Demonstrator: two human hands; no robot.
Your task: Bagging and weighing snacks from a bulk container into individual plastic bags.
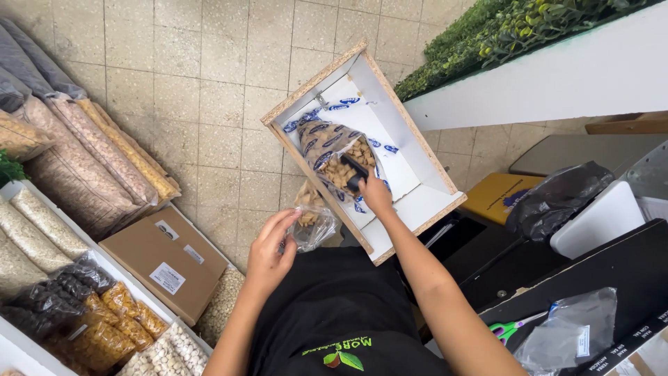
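The scoop is dark, and only part of its handle shows. It is sunk into pale brown, biscuit-like pieces inside the big bag. The big bag, clear with blue oval prints, lies open in a tilted white box, mouth toward the person. The small bag, clear plastic, hangs just below the box's near edge, partly filled with the same pieces, its top crumpled.

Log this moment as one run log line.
left hand: holds small clear plastic bag | right hand: grips black scoop in large printed snack bag | white-lined wooden box
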